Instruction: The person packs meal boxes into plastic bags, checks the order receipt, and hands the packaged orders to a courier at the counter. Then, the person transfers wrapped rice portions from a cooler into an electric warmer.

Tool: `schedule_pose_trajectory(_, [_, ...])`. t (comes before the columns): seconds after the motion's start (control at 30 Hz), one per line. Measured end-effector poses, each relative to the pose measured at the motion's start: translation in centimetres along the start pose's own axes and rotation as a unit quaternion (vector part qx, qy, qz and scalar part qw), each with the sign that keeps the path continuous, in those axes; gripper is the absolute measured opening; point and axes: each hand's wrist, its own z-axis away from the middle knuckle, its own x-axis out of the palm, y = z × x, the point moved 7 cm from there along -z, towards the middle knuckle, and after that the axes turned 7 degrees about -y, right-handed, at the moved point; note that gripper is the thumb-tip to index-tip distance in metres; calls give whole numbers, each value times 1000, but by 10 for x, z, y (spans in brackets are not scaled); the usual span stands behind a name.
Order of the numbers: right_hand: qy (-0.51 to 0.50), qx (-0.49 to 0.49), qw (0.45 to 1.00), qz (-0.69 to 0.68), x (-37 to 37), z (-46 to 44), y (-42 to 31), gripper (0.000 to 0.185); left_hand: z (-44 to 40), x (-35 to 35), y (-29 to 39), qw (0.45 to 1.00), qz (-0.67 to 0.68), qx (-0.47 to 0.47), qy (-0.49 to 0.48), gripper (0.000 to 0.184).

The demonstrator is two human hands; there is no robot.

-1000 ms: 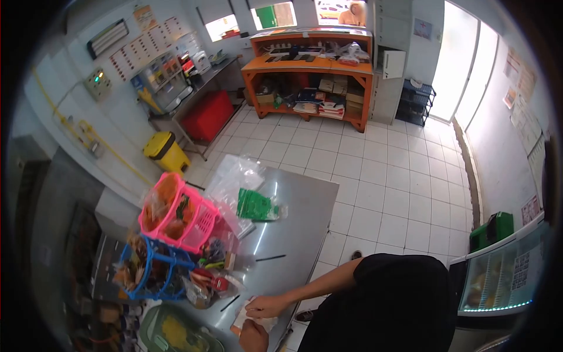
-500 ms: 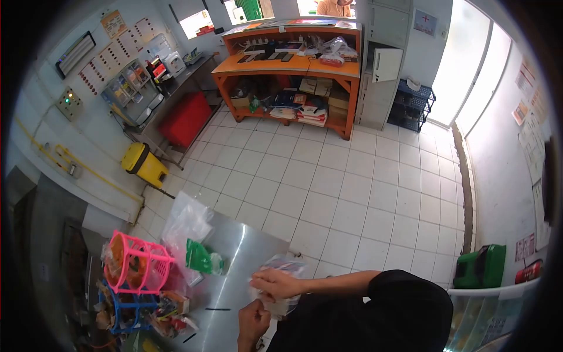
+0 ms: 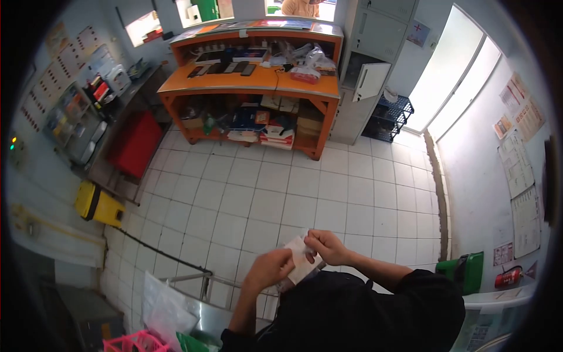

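Between my two hands, in front of my body, is a small pale packet (image 3: 301, 264) that looks like paper or plastic. My left hand (image 3: 271, 268) has its fingers closed on the packet's left edge. On the upper right edge, my right hand (image 3: 326, 247) is pinched. Some clear plastic shows beneath the packet. Both hands are above the floor, beyond the steel table (image 3: 214, 317). What the packet contains cannot be made out.
Clear plastic bags (image 3: 167, 308), a pink basket (image 3: 138, 341) and a green packet (image 3: 196, 343) lie at the bottom left. An orange counter (image 3: 252, 82) stands ahead, a yellow bin (image 3: 98, 202) left, a green case (image 3: 463, 273) right. A person (image 3: 300, 7) is outside the window.
The view has turned and moved toward the orange counter. My hands have lifted the packet away from the steel table and now hold it higher, in front of my body.
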Motion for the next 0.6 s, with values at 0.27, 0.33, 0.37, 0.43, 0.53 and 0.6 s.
schedule_pose_trajectory(0.27, [110, -87, 990, 18, -184, -233, -64, 28, -179, -87, -328, 874, 332, -188, 302, 14])
schedule_pose_trajectory(0.33, [136, -121, 983, 0, -234, -299, -65, 27, -182, -45, -444, 865, 276, -298, 295, 19])
schedule_pose_trajectory(0.37, [147, -136, 980, -3, -259, -332, -68, 28, -180, -10, -513, 873, 228, -352, 250, 26])
schedule_pose_trajectory(0.43, [163, -164, 973, -10, -309, -397, -75, 28, -163, 23, -510, 690, 419, -583, 95, 42])
schedule_pose_trajectory(0.53, [186, -219, 957, -25, -395, -491, -94, 29, -160, 41, -515, 595, 503, -627, 19, 46])
schedule_pose_trajectory(0.6, [193, -223, 955, -45, -449, -555, -104, 30, -192, 15, -511, 570, 543, -615, 46, 51])
